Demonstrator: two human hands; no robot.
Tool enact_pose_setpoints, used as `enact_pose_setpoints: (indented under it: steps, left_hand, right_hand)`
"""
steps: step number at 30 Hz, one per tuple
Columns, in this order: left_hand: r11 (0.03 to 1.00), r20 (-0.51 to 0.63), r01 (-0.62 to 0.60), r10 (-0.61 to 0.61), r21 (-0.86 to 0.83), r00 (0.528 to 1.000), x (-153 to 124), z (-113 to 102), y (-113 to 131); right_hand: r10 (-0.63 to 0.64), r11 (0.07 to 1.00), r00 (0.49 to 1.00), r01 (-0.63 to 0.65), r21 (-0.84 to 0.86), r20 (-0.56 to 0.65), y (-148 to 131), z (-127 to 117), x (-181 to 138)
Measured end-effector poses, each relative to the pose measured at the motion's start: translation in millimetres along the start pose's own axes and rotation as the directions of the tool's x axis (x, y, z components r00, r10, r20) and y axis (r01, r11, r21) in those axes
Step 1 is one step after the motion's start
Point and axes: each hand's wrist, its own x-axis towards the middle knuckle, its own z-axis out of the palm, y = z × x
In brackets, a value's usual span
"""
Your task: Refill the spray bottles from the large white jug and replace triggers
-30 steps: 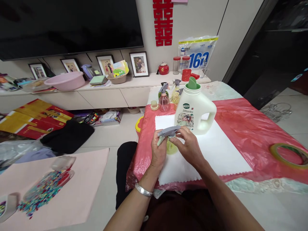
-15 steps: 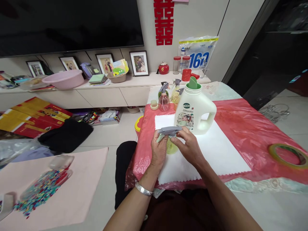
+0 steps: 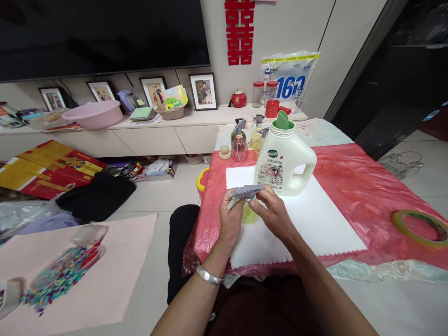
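Observation:
A small yellow-green spray bottle with a grey trigger head is held over a white cloth. My left hand wraps round the bottle's body. My right hand pinches the collar under the grey head. Just behind them stands a large cream detergent jug with a green spout. Further back stand other small spray bottles and a loose cap.
A red plastic sheet covers the table; a tape roll lies at its right. On the floor at left, a pink mat carries containers of coloured beads. A low shelf holds frames and a pink basin.
None of note: both hands stay on the spray bottle, which shifts only slightly; the view has drifted a little.

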Motion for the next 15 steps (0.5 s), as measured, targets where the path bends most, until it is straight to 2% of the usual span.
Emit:
enact_pose_setpoints:
  steps: [3, 11, 15]
  left_hand:
    - [1.0, -0.006, -0.011, 0.011, 0.001, 1.0, 0, 0, -1]
    - [0.999, 0.04, 0.024, -0.022, -0.046, 0.999, -3, -5, -2]
    - [0.995, 0.044, 0.044, -0.04, -0.088, 0.998, -2, -3, -1]
  right_hand:
    - [0.001, 0.999, 1.0, -0.001, 0.045, -0.004, 3, -1, 0]
    - [0.045, 0.992, 0.99, -0.029, 0.123, -0.133, 11, 14, -1]
    - [0.042, 0.991, 0.995, -0.029, 0.127, -0.095, 10, 13, -2]
